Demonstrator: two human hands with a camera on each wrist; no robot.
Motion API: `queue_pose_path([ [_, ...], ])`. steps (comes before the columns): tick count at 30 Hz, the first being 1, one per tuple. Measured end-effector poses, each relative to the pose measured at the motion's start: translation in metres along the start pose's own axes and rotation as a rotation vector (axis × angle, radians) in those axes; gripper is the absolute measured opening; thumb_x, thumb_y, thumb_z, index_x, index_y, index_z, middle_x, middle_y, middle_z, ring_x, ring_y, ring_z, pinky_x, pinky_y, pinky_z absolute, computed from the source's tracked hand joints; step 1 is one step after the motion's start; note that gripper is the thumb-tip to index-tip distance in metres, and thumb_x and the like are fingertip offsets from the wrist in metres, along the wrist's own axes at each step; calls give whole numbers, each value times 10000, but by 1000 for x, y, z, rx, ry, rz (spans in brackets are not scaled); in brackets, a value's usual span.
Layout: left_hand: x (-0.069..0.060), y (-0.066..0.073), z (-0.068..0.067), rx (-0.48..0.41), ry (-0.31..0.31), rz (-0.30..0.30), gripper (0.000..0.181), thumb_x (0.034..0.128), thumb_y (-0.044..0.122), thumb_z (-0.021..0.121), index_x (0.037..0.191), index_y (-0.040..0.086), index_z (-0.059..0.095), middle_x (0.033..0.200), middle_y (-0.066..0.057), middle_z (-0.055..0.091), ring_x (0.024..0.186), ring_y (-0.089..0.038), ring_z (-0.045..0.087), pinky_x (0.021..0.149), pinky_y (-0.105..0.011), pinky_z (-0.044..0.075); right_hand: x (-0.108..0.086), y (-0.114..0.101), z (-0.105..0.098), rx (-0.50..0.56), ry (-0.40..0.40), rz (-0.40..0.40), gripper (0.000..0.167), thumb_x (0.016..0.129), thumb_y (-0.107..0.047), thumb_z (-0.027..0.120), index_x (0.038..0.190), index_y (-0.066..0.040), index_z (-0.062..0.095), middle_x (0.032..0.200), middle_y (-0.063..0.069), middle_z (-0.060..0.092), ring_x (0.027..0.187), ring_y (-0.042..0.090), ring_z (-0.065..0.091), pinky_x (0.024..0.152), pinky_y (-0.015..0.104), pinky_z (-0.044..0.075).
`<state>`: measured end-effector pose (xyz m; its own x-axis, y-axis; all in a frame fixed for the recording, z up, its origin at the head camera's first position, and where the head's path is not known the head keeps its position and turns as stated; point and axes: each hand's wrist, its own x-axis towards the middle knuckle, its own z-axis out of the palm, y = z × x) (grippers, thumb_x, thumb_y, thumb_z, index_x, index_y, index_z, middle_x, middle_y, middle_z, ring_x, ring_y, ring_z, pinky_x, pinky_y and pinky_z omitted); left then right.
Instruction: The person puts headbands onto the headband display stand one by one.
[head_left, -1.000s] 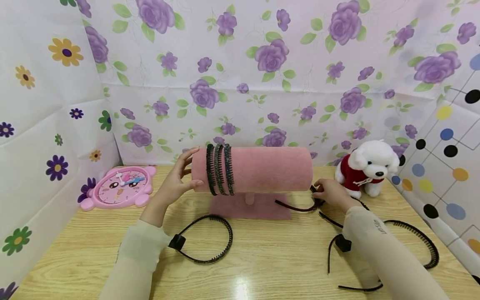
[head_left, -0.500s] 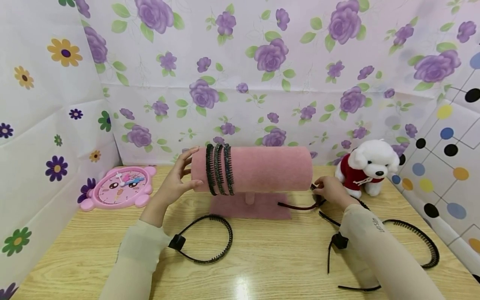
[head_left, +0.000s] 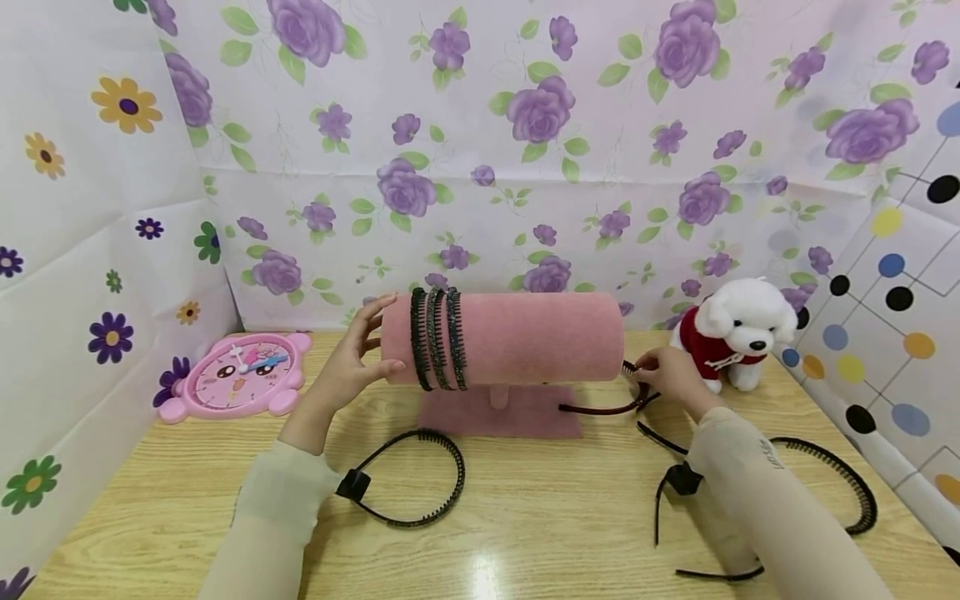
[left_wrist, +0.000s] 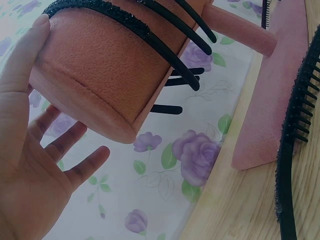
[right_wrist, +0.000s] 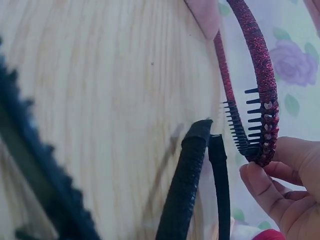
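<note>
At its left end, the pink roll stand (head_left: 536, 337) is held by my left hand (head_left: 348, 358), the thumb and fingers spread across that end. Three black toothed headbands (head_left: 437, 340) circle the roll near this hand. In the left wrist view, several fingers of my left hand (left_wrist: 37, 145) extend behind the roll (left_wrist: 105, 65). Right of the stand, my right hand (head_left: 675, 375) pinches a dark red headband (head_left: 600, 410). The right wrist view shows thumb and fingers of this hand (right_wrist: 290, 187) at the toothed curve of the red headband (right_wrist: 262, 65).
A black headband (head_left: 459, 483) lies in front of the stand. More black headbands (head_left: 862, 492) lie around the right forearm. A pink clock (head_left: 240, 375) lies at left; a white plush dog (head_left: 742, 325) in red sits behind the right hand. Patterned sheets surround the table (head_left: 525, 500).
My right hand has moved slightly to the right and up with the red headband, whose free end has shifted a little to the right. The left hand stays at the roll's end.
</note>
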<state>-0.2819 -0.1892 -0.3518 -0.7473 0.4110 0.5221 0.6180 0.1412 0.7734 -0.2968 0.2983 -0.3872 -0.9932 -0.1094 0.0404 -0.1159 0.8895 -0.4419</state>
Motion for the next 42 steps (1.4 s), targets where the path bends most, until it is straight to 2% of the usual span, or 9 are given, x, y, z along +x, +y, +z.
queue_pose_path([
  [4,1,0,0,-1,-4,8,799,863,166,716,1510,149,247,1597,-77,198,1414,-382,264,1049,-577,301,-3,3,-2,22,11,30,215,899,-152,646,1019,23,678,975,204,705,864,295,647,699,354,516],
  [8,1,-1,0,-7,-8,13,803,864,153,713,1513,143,241,1601,-78,188,1415,-390,257,1050,-583,300,-7,5,-3,39,9,39,225,894,-131,644,1030,47,659,970,227,709,855,314,663,671,326,509],
  [13,0,-1,0,-6,-5,12,804,861,123,708,1514,140,240,1604,-78,178,1417,-394,253,1047,-572,303,-13,3,-5,28,4,53,298,889,-141,645,1082,87,655,997,252,701,901,357,654,732,389,522],
  [17,-1,0,-1,-7,-4,10,805,862,118,706,1514,135,236,1606,-84,170,1420,-401,246,1047,-566,303,-15,-1,-9,17,-12,89,298,895,-171,650,1057,75,688,985,225,712,917,351,643,775,424,520],
  [24,-1,0,-1,-2,-5,10,802,866,139,709,1515,136,237,1605,-87,174,1421,-406,245,1048,-580,305,-17,-1,-10,40,-45,145,235,890,-181,649,961,23,740,913,161,730,839,252,612,675,285,457],
  [36,0,0,0,2,-6,6,805,866,154,712,1515,142,236,1605,-83,179,1425,-394,246,1047,-579,309,-25,-3,-14,68,22,143,242,879,-200,660,983,10,720,882,140,724,818,244,617,653,272,436],
  [42,0,0,0,9,-3,4,813,857,117,711,1517,148,237,1603,-72,189,1424,-382,257,1046,-541,323,-31,-8,-24,132,40,121,287,898,-186,644,1065,42,687,916,185,724,798,236,663,636,287,480],
])
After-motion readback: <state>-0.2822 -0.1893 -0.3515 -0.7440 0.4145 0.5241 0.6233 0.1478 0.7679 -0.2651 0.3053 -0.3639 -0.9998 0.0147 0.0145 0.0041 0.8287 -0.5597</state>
